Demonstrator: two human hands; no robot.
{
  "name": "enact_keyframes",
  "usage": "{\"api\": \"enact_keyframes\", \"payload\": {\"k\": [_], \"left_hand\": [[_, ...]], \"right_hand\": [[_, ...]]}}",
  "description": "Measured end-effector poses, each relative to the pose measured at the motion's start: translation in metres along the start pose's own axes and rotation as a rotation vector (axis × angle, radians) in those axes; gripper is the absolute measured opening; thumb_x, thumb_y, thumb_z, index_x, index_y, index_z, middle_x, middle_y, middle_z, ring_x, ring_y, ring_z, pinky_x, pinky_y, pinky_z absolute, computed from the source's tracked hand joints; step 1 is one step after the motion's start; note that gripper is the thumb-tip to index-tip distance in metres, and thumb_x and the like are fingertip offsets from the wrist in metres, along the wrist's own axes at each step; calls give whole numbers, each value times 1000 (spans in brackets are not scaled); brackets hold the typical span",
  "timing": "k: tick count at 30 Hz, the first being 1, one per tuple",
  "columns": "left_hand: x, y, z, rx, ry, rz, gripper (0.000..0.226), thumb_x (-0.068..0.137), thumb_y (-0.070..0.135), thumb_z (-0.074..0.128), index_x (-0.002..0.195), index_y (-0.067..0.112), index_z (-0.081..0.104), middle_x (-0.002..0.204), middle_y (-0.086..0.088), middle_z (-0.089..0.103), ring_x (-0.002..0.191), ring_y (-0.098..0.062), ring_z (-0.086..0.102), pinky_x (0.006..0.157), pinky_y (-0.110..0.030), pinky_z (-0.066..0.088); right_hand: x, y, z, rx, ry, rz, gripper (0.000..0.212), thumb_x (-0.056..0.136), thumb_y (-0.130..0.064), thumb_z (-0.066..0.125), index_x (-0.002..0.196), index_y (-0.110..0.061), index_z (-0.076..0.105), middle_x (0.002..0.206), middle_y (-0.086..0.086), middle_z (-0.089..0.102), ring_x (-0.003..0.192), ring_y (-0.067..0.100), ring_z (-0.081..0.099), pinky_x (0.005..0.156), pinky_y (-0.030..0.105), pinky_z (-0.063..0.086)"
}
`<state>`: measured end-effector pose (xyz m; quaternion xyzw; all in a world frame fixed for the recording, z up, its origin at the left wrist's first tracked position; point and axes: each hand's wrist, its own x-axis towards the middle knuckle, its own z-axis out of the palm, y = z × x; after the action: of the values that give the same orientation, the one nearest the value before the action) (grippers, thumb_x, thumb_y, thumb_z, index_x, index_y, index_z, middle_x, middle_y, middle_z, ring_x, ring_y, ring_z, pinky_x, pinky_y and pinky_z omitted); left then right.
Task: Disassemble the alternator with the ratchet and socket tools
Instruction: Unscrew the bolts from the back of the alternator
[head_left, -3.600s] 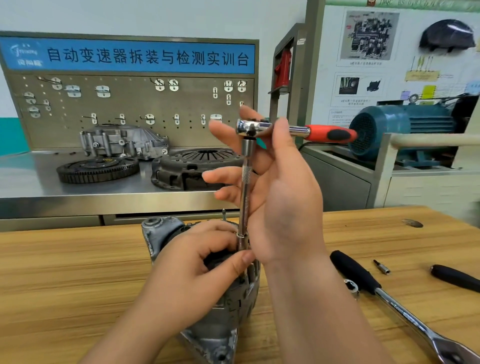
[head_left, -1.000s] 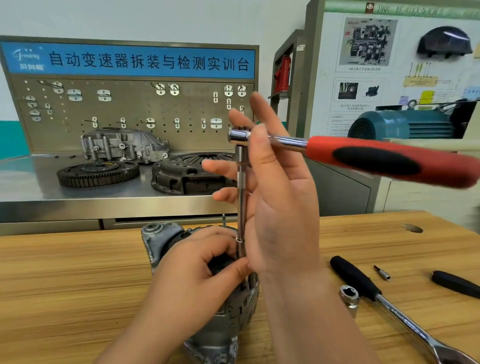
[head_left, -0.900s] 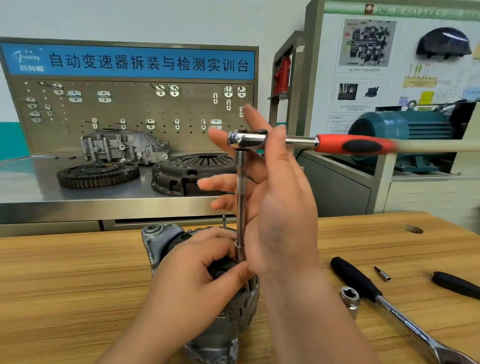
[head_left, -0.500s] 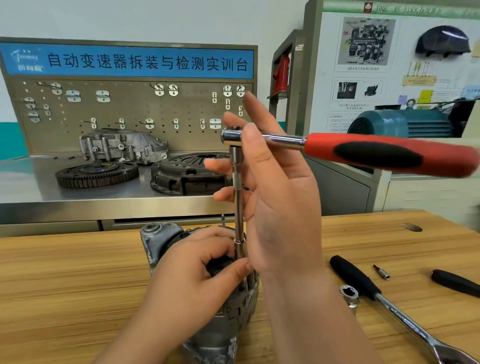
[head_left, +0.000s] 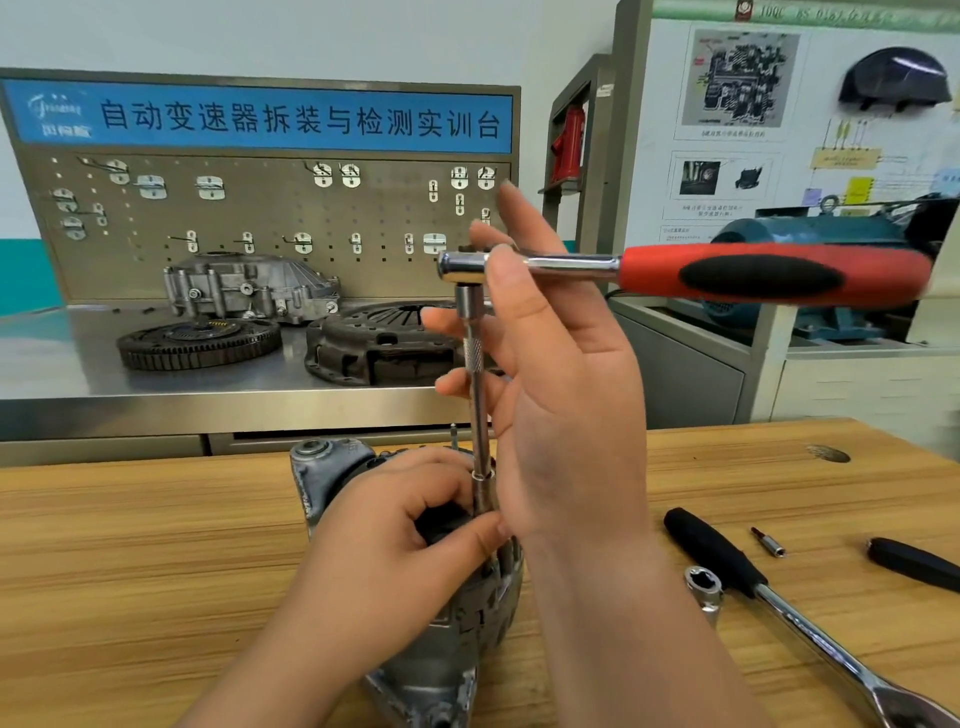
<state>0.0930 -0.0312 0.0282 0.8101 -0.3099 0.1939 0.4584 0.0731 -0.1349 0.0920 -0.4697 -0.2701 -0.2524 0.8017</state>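
Pinching the ratchet (head_left: 727, 273) is the right hand (head_left: 566, 405); the left hand (head_left: 405, 566) pinches the socket (head_left: 485, 501) atop the alternator (head_left: 457, 639).

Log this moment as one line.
right hand pinches red-handled ratchet head | left hand pinches extension bar base at alternator | bar upright | black-handled ratchet lies on wooden table

Two bare hands at work, seen from the wearer's own viewpoint. The left hand (head_left: 405, 535), lower centre of the frame, and the right hand (head_left: 566, 395), at centre, are uncovered, with slim fingers and faint creases across the right palm. The left forearm (head_left: 291, 665) and right forearm (head_left: 634, 649) run bare to the bottom edge.
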Motion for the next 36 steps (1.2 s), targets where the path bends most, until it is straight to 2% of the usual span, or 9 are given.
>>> {"api": "enact_keyframes", "payload": {"k": [6,10,12,15,18,23,27,31,36], "left_hand": [[0,-1,-1,32,-6,17,44,66,58,54,75,19,73,95,19,66,94,-4,62,77,-31,50],[-1,0,0,-6,-13,6,44,68,57,54,71,17,71,93,15,66,93,-8,62,78,-34,51],[0,-1,0,-23,-7,-8,45,66,58,55,67,15,68,90,13,66,90,-10,62,76,-37,51],[0,0,0,13,-1,-11,46,64,56,58,70,12,68,86,11,67,87,-11,63,74,-36,50],[1,1,2,70,14,-19,35,67,47,63,77,15,72,88,16,67,90,-4,61,76,-31,48],[0,0,3,55,18,2,40,68,53,59,80,18,74,93,19,67,94,-3,61,78,-35,51],[-1,0,2,-11,0,16,41,70,56,55,76,20,74,93,14,67,94,-9,63,77,-37,52],[1,0,1,-23,10,12,42,67,55,57,70,15,71,87,12,67,89,-10,63,75,-36,51],[1,0,1,26,9,11,50,64,58,54,75,11,71,89,11,68,90,-8,62,76,-36,50]], "right_hand": [[0,0,-1,66,-20,40,21,96,-30,50,109,-32,66,122,1,67,64,14,67,46,17,47],[3,-1,-4,116,6,126,34,85,-44,47,106,-24,64,105,3,73,56,16,65,42,19,45],[3,1,-4,93,19,107,34,83,-45,51,109,-27,64,104,1,73,59,16,66,42,19,45],[1,3,-1,-26,25,-30,23,91,-32,58,112,-39,65,103,-11,70,71,14,68,47,19,47],[1,4,0,-59,21,-99,29,89,-23,59,112,-40,66,124,-8,65,78,14,69,50,20,51],[1,5,-1,55,-31,42,25,95,-40,47,116,-37,61,118,-2,69,61,16,69,46,19,50],[3,3,-7,88,-41,140,46,95,-51,32,126,-27,56,104,2,75,55,15,66,44,20,50],[1,4,-3,31,-19,44,29,93,-45,49,116,-34,63,95,-3,72,59,14,67,45,19,49],[0,4,0,4,-39,-42,23,89,-27,57,104,-39,69,123,0,67,70,15,68,46,18,50]]}}
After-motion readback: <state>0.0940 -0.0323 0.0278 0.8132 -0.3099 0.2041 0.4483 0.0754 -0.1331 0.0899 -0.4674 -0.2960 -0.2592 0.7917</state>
